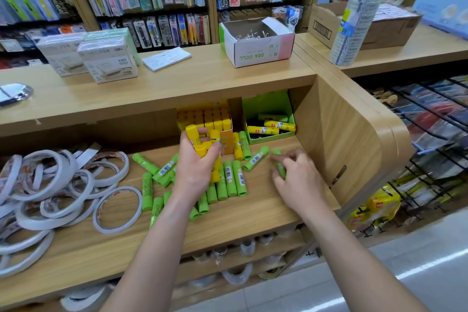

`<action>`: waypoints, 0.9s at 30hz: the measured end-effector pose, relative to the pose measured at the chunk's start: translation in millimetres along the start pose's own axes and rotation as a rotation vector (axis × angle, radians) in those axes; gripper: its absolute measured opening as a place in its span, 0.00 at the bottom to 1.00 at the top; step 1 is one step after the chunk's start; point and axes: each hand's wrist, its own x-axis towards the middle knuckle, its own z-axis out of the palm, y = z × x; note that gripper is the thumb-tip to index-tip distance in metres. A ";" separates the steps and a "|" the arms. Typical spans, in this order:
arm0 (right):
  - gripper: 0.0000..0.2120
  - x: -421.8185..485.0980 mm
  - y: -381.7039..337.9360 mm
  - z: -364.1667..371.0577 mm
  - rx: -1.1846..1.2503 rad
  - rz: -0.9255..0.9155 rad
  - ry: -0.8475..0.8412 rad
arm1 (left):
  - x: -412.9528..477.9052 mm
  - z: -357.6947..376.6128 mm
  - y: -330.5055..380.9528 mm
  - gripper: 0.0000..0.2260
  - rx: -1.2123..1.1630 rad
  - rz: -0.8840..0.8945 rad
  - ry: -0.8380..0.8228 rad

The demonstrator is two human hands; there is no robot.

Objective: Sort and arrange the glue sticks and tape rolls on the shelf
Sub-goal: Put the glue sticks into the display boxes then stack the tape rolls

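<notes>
- Shelf (253, 218) of pale wood carries the task's things: loose green glue sticks (231, 180) lie scattered across its middle, most of them flat and pointing different ways.
- White tape rolls (50, 185) sit heaped and overlapping at the shelf's left end, well apart from the right hand.
- Left hand (196, 167) is raised over the green pile; its fingers (202, 131) are curled tight round a bundle of yellow glue sticks (193, 134), caps pointing up and away.
- Right hand (301, 180) rests low on the shelf near the right wall; its fingers (291, 157) are bent round one green glue stick (280, 171), which is partly hidden by the palm.
- A yellow box (227, 140) at the back holds upright yellow-capped sticks in rows, just behind the left hand.
- A green box (268, 104) stands beside it to the right, with a few yellow sticks (263, 130) lying flat inside.
- Two more sticks, one yellow and one green, lean between the two boxes.
- On the upper surface (202, 76) stand an open white carton (263, 53) of metal clips and stacked white boxes (109, 63).
</notes>
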 end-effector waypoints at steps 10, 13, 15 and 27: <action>0.24 1.6 -31.3 11.7 -0.076 -0.066 -0.110 | -19.7 -25.7 1.6 0.12 0.030 0.019 0.020; 0.21 5.2 -28.1 10.8 -0.027 -0.047 -0.065 | -23.8 -29.8 1.2 0.12 0.047 0.017 0.008; 0.20 7.2 -21.9 8.2 -0.004 -0.019 -0.047 | -24.9 -33.5 -1.6 0.12 0.055 0.013 0.007; 0.31 8.5 -55.4 21.7 -0.080 -0.339 -0.101 | -26.6 -53.1 -13.4 0.12 0.072 -0.029 0.067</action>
